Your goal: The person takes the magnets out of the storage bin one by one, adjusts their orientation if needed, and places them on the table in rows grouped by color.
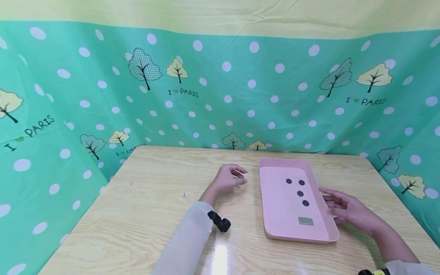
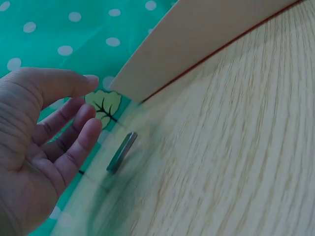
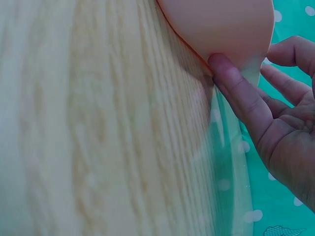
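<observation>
A pink tray (image 1: 275,229) lies on the table, its long side running away from me. Inside it are several dark round discs (image 1: 300,193) and a small grey metallic rectangle (image 1: 305,221). To the tray's left, my left hand (image 1: 227,177) hovers with loosely bent fingers, holding nothing. Close to its fingertips, a small shiny metal bar (image 2: 122,153) shows in the left wrist view; the head view does not show it. My right hand (image 1: 347,210) touches the outside of the tray's right wall, fingers extended. In the right wrist view its thumb (image 3: 241,91) meets the wall's lower edge.
The light wooden table (image 1: 137,214) has a small dark mark (image 1: 183,194) on its left part. A green dotted curtain (image 1: 213,88) hangs behind and along both sides. Black straps (image 1: 219,221) sit on the wrists.
</observation>
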Demonstrator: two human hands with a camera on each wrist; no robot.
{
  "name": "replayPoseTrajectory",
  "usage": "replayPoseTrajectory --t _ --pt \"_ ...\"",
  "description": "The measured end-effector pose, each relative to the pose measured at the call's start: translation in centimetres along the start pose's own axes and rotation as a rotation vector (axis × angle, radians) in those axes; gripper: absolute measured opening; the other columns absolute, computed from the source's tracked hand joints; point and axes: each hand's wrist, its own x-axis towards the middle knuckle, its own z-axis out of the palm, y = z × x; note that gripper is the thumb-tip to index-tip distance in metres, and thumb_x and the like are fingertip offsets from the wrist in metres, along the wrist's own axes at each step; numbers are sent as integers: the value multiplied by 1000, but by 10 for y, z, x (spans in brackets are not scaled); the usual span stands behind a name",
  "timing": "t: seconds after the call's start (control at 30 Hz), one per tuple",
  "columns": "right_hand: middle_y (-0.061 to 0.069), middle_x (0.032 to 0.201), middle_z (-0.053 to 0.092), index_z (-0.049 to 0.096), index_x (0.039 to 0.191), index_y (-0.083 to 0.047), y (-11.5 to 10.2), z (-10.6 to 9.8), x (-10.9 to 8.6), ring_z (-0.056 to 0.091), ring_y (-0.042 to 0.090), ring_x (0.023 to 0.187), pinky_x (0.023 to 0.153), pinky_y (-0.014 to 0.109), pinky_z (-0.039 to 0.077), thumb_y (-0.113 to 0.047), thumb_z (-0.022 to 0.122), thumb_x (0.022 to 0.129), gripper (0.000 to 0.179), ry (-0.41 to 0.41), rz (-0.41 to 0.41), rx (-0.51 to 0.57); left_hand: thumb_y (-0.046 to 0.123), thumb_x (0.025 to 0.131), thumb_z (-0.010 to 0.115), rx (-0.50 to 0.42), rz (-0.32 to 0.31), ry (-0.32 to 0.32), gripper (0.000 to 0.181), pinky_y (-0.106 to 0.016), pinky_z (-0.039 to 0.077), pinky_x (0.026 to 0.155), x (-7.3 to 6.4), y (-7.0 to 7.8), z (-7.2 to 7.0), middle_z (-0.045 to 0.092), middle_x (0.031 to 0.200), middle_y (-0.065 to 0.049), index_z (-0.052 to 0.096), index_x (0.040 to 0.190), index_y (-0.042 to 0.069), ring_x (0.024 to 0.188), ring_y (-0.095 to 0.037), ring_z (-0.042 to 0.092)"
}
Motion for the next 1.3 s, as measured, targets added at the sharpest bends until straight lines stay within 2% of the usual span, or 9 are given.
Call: replayPoseTrajectory --t 0.13,0.27,0.5,0.63,0.83,1.07,1.3 --pt "35 142 37 20 152 3 0 0 0 60 0 106 80 45 57 -14 59 97 69 6 11 -2 4 81 78 9 45 -31 29 -26 53 66 0 8 6 69 106 -18 70 108 -2 85 -13 64" --pt "36 142 37 21 151 3 0 0 0 60 1 106 80 45 57 -14 59 97 69 8 11 -6 2 80 77 12 101 -63 29 -24 54 72 1 18 13 69 101 -20 70 107 -4 83 -12 63" --pt "38 143 34 20 152 4 -1 1 0 60 0 105 79 44 57 -15 59 97 70 16 17 -13 1 79 76 -30 169 -130 28 -26 56 75 2 32 21 69 101 -16 71 107 0 86 -11 64" --pt "38 143 33 20 152 4 -1 1 0 60 0 105 80 45 57 -14 59 97 70 11 17 -10 3 78 79 -61 176 -172 30 -26 55 79 2 42 25 69 105 -14 72 108 3 93 -12 63" --pt "37 143 34 19 152 4 -1 1 0 60 0 106 80 45 57 -14 59 97 70 9 20 -9 5 78 80 -53 175 -221 32 -24 54 82 2 56 31 69 101 2 72 110 5 96 -12 63" --pt "37 144 33 19 152 4 -2 1 0 60 -1 106 79 45 57 -15 59 97 70 7 19 -12 5 79 80 -54 198 -269 31 -23 54 81 2 66 40 70 102 2 72 109 4 96 -10 64" --pt "38 143 33 19 151 5 -1 1 0 60 0 106 79 44 57 -14 59 98 69 6 5 -12 4 79 79 -44 223 -313 28 -22 54 80 4 74 49 70 102 2 73 106 3 100 -21 65"
